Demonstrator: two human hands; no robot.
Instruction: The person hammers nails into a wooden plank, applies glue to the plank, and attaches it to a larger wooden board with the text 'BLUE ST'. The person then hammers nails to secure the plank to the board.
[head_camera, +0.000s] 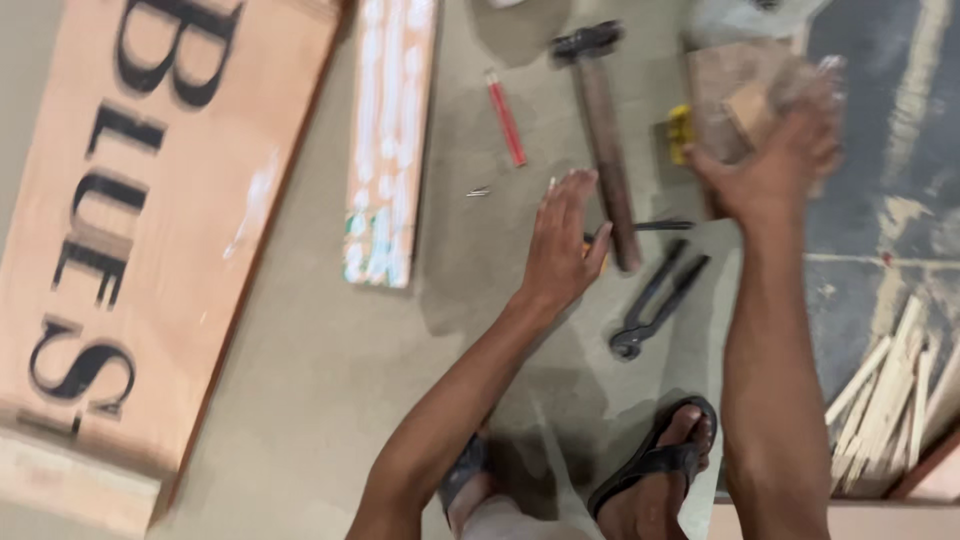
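Observation:
My left hand (560, 240) hovers open, fingers together and stretched, just left of a hammer (605, 140) with a wooden handle that lies on the concrete floor. My right hand (775, 160) is blurred and reaches over a small wooden block (735, 95), with fingers spread; whether it touches the block I cannot tell. A pair of black pincers (655, 300) lies below the hammer handle. A thin dark tool (660, 226) lies across behind the handle. A red pencil (506, 118) and a small nail (478, 191) lie left of the hammer.
A large plywood board with black letters (150, 220) fills the left. A narrow plank with white and green paint (388, 140) lies beside it. Thin wood strips (885, 395) are piled at the right. My sandalled feet (660, 460) are at the bottom.

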